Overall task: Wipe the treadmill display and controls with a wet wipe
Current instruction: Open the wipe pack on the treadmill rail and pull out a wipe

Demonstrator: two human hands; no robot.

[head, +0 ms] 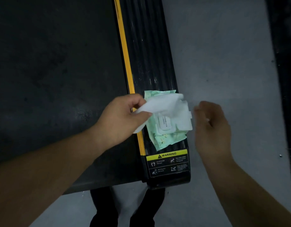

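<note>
A white wet wipe [164, 104] hangs from my left hand [123, 117], pinched between thumb and fingers above the wipe pack. The pale green wipe pack [162, 136] lies on the treadmill's black side rail [149, 63], its white flap open. My right hand [210, 126] hovers just right of the pack, fingers loosely curled, holding nothing; it is motion-blurred. The treadmill display and controls are not in view.
The dark running belt [59, 71] fills the left, edged by a yellow stripe [125, 46]. A yellow warning label [167, 163] marks the rail's near end. Grey floor [223, 54] lies to the right, with a dark object [284, 63] at the far right. My legs [125, 210] stand below.
</note>
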